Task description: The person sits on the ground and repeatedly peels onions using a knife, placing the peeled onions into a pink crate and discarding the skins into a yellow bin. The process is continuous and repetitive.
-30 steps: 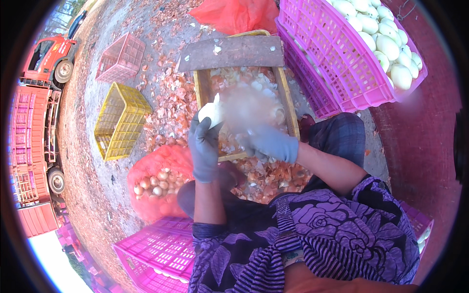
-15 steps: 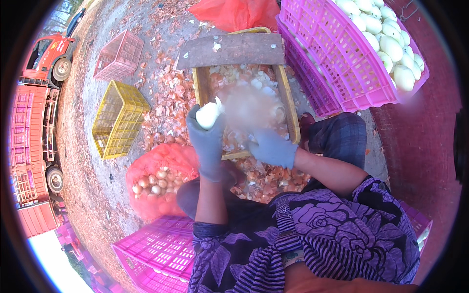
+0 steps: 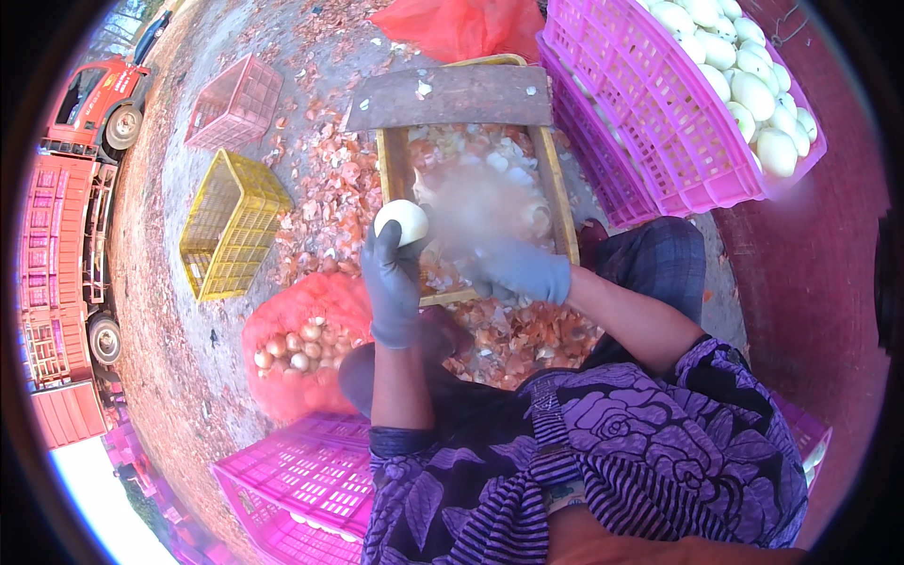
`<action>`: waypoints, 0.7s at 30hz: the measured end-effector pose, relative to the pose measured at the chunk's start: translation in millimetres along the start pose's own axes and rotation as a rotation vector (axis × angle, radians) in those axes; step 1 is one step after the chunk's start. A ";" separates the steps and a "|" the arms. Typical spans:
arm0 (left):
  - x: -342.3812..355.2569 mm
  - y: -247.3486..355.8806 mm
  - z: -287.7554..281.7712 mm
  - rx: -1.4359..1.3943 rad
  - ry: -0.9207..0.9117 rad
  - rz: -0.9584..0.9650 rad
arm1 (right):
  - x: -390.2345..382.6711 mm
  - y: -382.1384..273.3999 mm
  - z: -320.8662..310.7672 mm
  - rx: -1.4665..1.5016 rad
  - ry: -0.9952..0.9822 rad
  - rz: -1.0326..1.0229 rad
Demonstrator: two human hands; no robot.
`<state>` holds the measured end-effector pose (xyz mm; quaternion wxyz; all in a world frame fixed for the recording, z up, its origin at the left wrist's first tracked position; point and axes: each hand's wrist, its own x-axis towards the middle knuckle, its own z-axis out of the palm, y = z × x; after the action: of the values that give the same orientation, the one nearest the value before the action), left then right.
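A smooth, peeled white onion (image 3: 402, 222) sits in the fingers of my left hand (image 3: 391, 282), which wears a grey glove. It is held above the left edge of a yellow crate (image 3: 565, 212) with a dark board (image 3: 452, 97) laid across its far end. Onion skins and pale scraps fill the crate. My right hand (image 3: 527, 270), gloved too, is curled over the crate's near right part, apart from the onion. A hazy smudge covers part of its fingers, so what they hold cannot be made out.
Beside my left knee lies a red mesh bag (image 3: 273, 386) of unpeeled onions. Pink crates (image 3: 650, 113) heaped with peeled onions stand at the right. A yellow crate (image 3: 231, 226) and a pink crate (image 3: 235, 102) rest on the skin-littered ground. A red truck (image 3: 66, 264) stands far left.
The onion has turned in my left hand; the pointed tuft that stuck up from it no longer shows. My left fingers have shifted beneath it. The right hand has moved slightly nearer to me.
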<state>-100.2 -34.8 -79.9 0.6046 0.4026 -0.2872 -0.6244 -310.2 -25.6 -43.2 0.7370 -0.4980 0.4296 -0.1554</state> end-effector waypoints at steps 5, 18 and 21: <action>5.8 -2.1 -8.7 -0.142 0.028 -0.052 | 3.8 10.2 7.1 0.114 0.042 0.045; -9.5 -8.6 8.2 0.768 -0.078 0.287 | 33.0 52.9 26.7 -0.455 0.373 -0.380; -10.6 -5.1 -1.8 1.088 -0.134 0.379 | 46.1 58.3 26.6 -0.489 0.394 -0.398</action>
<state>-101.9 -23.6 -83.5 0.3927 0.5566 -0.6715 -0.2918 -274.0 -13.4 -112.2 0.4548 -0.6939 0.4825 -0.2809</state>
